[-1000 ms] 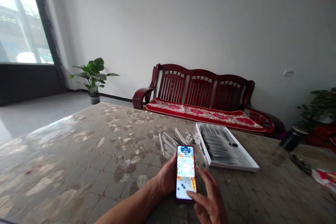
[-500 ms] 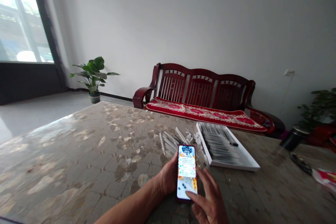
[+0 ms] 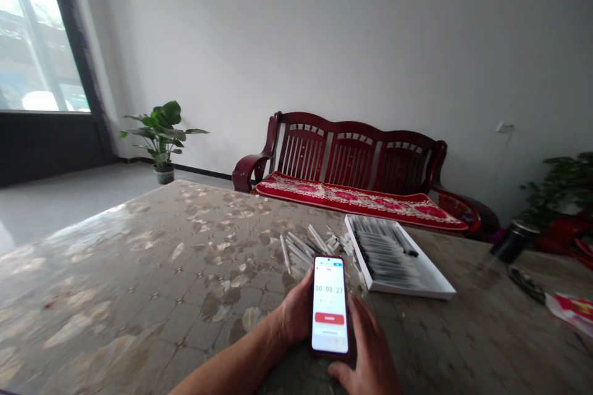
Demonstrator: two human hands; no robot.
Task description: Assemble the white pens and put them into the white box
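My left hand (image 3: pixel 293 315) is wrapped round the left edge of a phone (image 3: pixel 329 304), holding it upright over the table. Its screen is white with a timer reading and a red button. My right hand (image 3: pixel 368 358) rests against the phone's lower right side, fingers curved along its edge and thumb below the screen. Just beyond the phone lies a loose heap of white pen-like sticks (image 3: pixel 306 244). To the right of the heap sits a shallow white box (image 3: pixel 430 289) filled with rows of dark pens.
The table (image 3: pixel 139 271) has a glossy brown patterned top. A dark cup (image 3: pixel 508 243), a black cable (image 3: pixel 523 279) and a red-and-white packet (image 3: pixel 571 308) lie at the right. Behind stand a red wooden bench (image 3: pixel 352 173) and potted plants (image 3: pixel 160 133).
The phone screen switched from a colourful lock screen to a white timer page. My right forefinger lifted off the screen and the hand dropped lower along the phone's right side.
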